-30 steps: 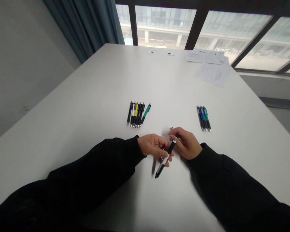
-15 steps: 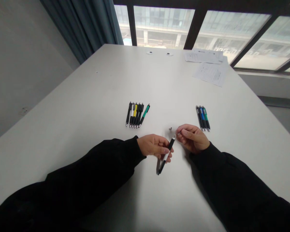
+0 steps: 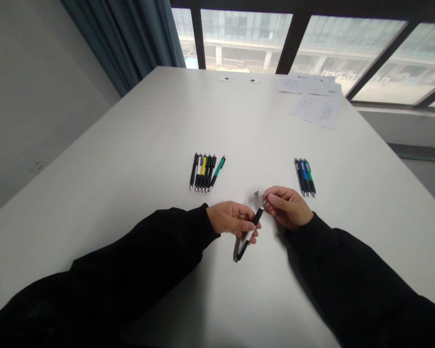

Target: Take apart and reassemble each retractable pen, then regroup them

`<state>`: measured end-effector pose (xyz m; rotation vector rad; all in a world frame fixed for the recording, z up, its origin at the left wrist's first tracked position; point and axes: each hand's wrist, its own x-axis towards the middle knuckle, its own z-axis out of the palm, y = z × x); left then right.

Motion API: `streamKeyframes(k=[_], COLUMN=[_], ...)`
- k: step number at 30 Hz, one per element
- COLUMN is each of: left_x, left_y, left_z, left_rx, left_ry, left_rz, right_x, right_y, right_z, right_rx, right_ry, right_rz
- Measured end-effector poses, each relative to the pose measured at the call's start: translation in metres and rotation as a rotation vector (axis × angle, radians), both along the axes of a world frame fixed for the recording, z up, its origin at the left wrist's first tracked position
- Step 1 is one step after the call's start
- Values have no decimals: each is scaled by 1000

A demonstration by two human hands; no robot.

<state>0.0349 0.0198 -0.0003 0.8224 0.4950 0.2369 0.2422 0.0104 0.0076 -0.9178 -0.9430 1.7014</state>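
White-and-black pen (image 3: 249, 236) pinched in your left hand (image 3: 235, 220), your right hand (image 3: 289, 208) had left the metal piece (image 3: 255, 193), freeing it for the pen's end; its finger grip was unclear.

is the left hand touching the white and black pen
Touching. The head view shows the left hand gripping the white and black pen, thumb on its barrel, fingers curled behind.

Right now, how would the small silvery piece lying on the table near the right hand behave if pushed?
The small silvery piece looks tapered, so it may roll in a curve on the flat white table. Its sheen suggests something stiff, perhaps slippery. Being tiny beside the right hand, it is probably light.
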Motion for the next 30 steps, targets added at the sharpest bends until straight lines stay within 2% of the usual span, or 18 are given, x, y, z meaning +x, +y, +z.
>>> streamKeyframes(k=[10,30], left_x=[0,0], left_y=[0,1], left_z=[1,-1], left_rx=[22,27], left_ry=[-2,-14], left_rz=[-21,-16], right_x=[0,0], right_y=[0,-1], right_z=[0,2], right_rx=[77,92], right_ry=[-39,-64], right_rz=[68,148])
